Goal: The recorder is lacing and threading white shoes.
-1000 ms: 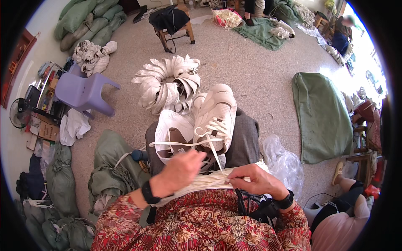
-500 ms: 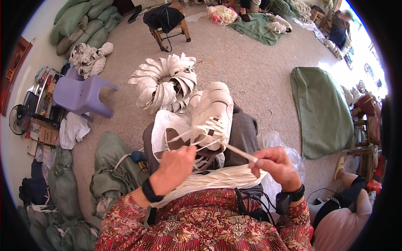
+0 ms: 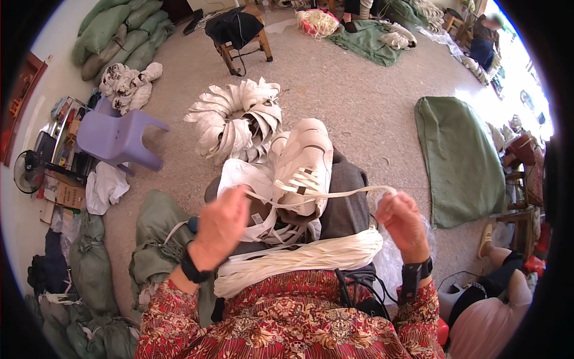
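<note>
Both hands, left hand [image 3: 220, 226] and right hand [image 3: 402, 220], grip a flat white lace [image 3: 335, 194] stretched from the white sneaker [image 3: 305, 164].

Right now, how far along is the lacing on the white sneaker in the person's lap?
Done: several lace rows already cross the white sneaker. In hand: the left hand and the right hand pull a flat white lace taut sideways from its eyelets. Left: a thick bundle of laces lies across the lap, and a pile of white shoe uppers waits on the floor.
</note>
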Action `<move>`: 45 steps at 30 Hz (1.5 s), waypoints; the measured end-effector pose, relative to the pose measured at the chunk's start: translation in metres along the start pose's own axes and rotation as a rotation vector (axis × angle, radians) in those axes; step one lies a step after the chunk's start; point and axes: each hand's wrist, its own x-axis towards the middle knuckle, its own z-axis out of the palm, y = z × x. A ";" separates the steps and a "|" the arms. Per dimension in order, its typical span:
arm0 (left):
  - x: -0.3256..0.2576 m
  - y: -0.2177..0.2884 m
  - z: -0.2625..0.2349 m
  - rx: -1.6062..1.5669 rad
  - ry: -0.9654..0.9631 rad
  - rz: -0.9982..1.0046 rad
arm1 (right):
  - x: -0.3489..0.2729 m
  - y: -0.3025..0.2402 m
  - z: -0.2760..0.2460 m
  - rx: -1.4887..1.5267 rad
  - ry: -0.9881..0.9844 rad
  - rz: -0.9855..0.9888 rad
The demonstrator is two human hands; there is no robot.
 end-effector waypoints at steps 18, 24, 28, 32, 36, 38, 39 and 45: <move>-0.006 0.042 0.127 -0.624 -0.172 -0.109 | 0.036 0.095 0.019 -0.580 0.063 -0.015; -0.007 0.041 0.133 -0.654 -0.125 -0.118 | 0.035 0.097 0.019 -0.540 0.062 -0.023; -0.006 0.039 0.138 -0.662 -0.064 -0.074 | 0.034 0.098 0.019 -0.586 0.031 -0.058; -0.006 0.037 0.138 -0.637 -0.069 -0.067 | 0.034 0.100 0.017 -0.622 0.009 -0.064; -0.005 0.036 0.139 -0.639 -0.034 -0.004 | 0.039 0.101 0.018 -0.706 0.005 -0.083; -0.004 0.037 0.140 -0.645 -0.032 0.001 | 0.042 0.102 0.015 -0.773 -0.001 -0.150; -0.003 0.038 0.140 -0.642 -0.018 0.015 | 0.043 0.101 0.016 -0.776 -0.006 -0.149; 0.002 0.034 0.130 -0.424 -0.061 0.115 | 0.046 0.095 0.019 -0.709 0.007 0.023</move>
